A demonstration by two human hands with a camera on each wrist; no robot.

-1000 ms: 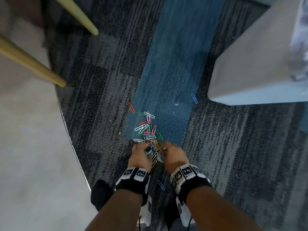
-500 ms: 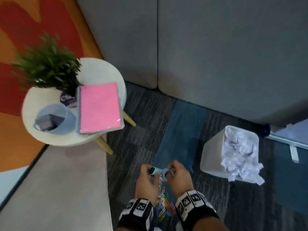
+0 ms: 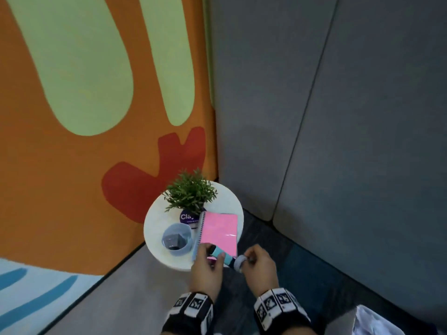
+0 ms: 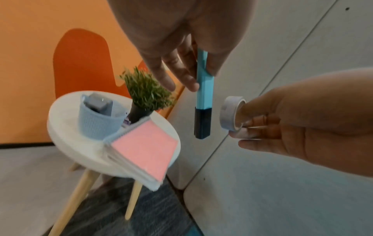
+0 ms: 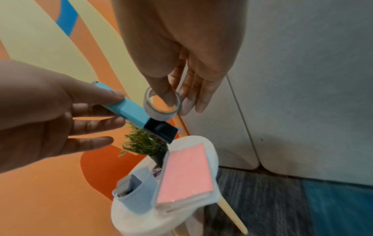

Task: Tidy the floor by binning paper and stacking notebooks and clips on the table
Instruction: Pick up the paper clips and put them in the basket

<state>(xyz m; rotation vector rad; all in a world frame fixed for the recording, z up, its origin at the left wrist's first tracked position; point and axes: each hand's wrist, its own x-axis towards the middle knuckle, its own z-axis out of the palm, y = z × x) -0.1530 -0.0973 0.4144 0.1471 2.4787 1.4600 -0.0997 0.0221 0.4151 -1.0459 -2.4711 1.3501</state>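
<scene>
My left hand (image 3: 208,259) pinches a light blue marker (image 3: 221,256) with a dark cap (image 4: 201,124); the marker points toward the right hand. My right hand (image 3: 256,262) pinches a small pale tape roll (image 3: 239,262), thumb through its hole (image 5: 161,105). A blue paper clip (image 5: 180,129) peeks from behind the marker cap. Both hands hover over the near edge of the round white table (image 3: 157,228). On it a pink spiral notebook (image 3: 219,234) tops a stack (image 4: 141,151).
A pale blue basket (image 3: 177,240) with a grey object inside and a potted plant (image 3: 191,192) share the table. An orange patterned wall is to the left and grey panels to the right. A bin of crumpled paper (image 3: 377,320) shows at the bottom right.
Both hands rose from the paper clips on the carpet, carrying the marker and tape roll up to the table's edge. The view swung up from the floor to the table and wall.
</scene>
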